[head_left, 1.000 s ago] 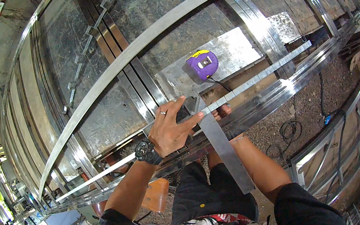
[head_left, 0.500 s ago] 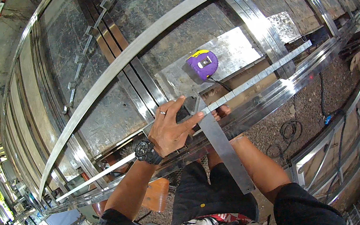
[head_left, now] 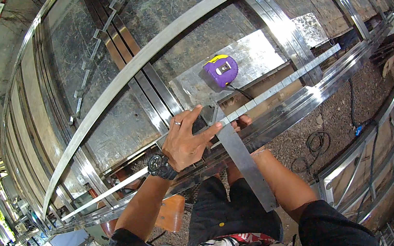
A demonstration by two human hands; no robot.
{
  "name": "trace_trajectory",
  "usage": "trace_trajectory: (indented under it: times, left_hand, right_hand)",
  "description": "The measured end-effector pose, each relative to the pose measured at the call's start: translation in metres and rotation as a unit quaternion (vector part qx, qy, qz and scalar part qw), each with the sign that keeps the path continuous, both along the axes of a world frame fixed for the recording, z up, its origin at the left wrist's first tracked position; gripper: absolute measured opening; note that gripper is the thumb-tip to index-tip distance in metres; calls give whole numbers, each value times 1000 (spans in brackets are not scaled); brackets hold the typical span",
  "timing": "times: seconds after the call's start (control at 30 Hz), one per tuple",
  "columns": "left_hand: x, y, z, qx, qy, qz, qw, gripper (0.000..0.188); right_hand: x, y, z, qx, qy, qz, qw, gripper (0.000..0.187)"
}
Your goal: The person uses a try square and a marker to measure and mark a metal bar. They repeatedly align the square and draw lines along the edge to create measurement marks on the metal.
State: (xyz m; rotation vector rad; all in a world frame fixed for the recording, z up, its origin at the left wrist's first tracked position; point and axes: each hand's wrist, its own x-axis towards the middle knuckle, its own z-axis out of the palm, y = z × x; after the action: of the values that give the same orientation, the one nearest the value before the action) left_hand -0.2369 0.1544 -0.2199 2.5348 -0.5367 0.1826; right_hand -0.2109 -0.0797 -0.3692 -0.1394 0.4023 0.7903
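A narrow light metal strip (head_left: 282, 81) with dark cross marks at intervals runs across the bench edge in front of me. A metal square (head_left: 247, 167) lies across it, its long flat blade pointing back toward my body. My left hand (head_left: 185, 143), with a ring and a black wristwatch, holds the square's head against the strip between thumb and fingers. Just right of the blade, my right hand (head_left: 244, 121) has curled fingers beside the strip. The blade covers most of that hand, so what it holds is hidden.
A purple and yellow tape measure (head_left: 223, 71) rests on a shiny metal plate (head_left: 261, 51) beyond the strip. A long flat bar (head_left: 162, 47) spans the metal-railed bench. At right, a welded metal frame (head_left: 368, 166) and a black cable (head_left: 316, 143) lie on gravelly ground.
Very little differs. My right hand's fingers have shifted slightly beside the blade; my left hand, the square and the strip stay in place.
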Motion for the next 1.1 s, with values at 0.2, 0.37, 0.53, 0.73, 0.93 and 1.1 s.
trace_trajectory:
  times: [0.2,0.37,0.53,0.73,0.93,1.1]
  left_hand:
    - [-1,0,-2,-13,-4,4,1000,66]
    - [0,0,-1,-12,-2,4,1000,63]
    - [0,0,3,-1,-6,-2,1000,59]
    - [1,1,6,-15,0,5,1000,63]
    - [2,4,3,-39,14,26,999,71]
    - [1,4,4,-17,56,40,997,73]
  right_hand:
    - [-1,0,-15,-94,-5,-1,996,21]
    - [-1,2,-21,-97,9,-14,995,22]
    - [-13,-5,-7,-200,-86,-87,972,31]
    - [-22,-64,30,-252,116,-120,953,30]
    - [-90,-109,115,-522,-58,18,851,24]
    - [-115,-76,184,-641,-276,35,716,19]
